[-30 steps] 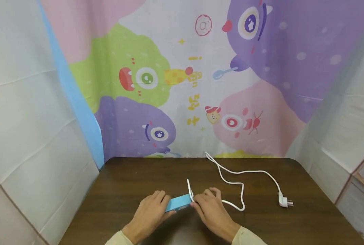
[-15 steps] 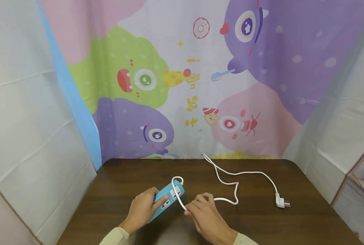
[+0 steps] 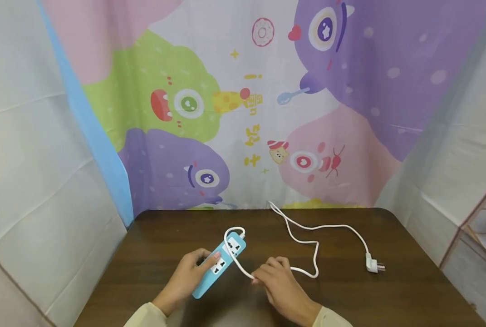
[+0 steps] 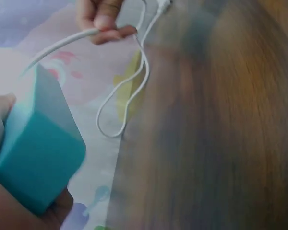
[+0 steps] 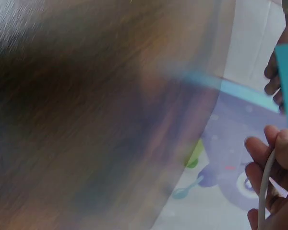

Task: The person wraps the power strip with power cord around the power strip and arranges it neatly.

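Observation:
A light-blue power strip (image 3: 207, 280) with white sockets slants across the near middle of the head view. My left hand (image 3: 184, 278) grips it from the left side, thumb over its socket face. From its far end a white cord (image 3: 238, 265) loops back over the sockets and runs to my right hand (image 3: 282, 287), which pinches it between thumb and fingers. In the left wrist view the strip's plain end (image 4: 48, 153) faces the camera, fingers wrapped around it. The right wrist view shows the cord (image 5: 265, 191) passing along my right fingers.
Beyond my right hand the rest of the cord bends over the dark wooden table (image 3: 157, 231) towards its back edge. It ends in a white plug (image 3: 374, 264) at the right. A printed cartoon curtain (image 3: 193, 154) hangs behind the table.
My left hand has turned the power strip so its socket face shows and it slants away from me. The right hand has drawn slightly apart from it, still pinching the cord.

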Available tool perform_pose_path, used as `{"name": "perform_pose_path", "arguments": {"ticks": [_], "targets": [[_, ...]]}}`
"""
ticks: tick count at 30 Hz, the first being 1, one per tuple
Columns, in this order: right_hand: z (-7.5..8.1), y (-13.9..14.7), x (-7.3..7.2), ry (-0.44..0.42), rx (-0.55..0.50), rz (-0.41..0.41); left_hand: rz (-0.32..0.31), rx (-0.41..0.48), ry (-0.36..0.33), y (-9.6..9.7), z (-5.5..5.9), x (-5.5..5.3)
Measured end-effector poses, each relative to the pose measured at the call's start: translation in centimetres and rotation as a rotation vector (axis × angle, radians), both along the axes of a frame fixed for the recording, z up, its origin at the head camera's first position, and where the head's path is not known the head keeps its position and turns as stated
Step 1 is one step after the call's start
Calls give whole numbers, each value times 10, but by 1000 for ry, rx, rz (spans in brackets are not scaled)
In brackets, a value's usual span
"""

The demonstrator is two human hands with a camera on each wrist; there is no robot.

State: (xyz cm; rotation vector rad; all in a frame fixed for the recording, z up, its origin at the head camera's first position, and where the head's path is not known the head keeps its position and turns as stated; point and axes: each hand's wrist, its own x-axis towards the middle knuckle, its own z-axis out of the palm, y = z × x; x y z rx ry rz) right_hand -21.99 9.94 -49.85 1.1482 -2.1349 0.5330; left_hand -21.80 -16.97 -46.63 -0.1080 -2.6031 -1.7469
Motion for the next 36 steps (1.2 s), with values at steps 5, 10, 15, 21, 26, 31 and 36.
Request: {"name": "perform_pose_path", "arguments": {"ticks": [5,10,15,21,26,31,36], "targets": [[-2,6,-6,-85,8,78,-95,72,-59,-8,2,3],[-3,10,-11,-84,61,143,-231,55,-76,-14,6,7],[-3,13,-14,-56,91,160,-384,39,-81,-18,8,12],[-2,13,-13,-58,135,132,-580,32,-74,-18,-1,15],[0,15,-13,-135,128,74,-705,-79,71,-10,-6,13],[1,13,-12,-160,93,27,-707,-350,310,1,-6,14],[3,7,-8,-196,76,3,-623,-535,329,6,-7,17]]}}
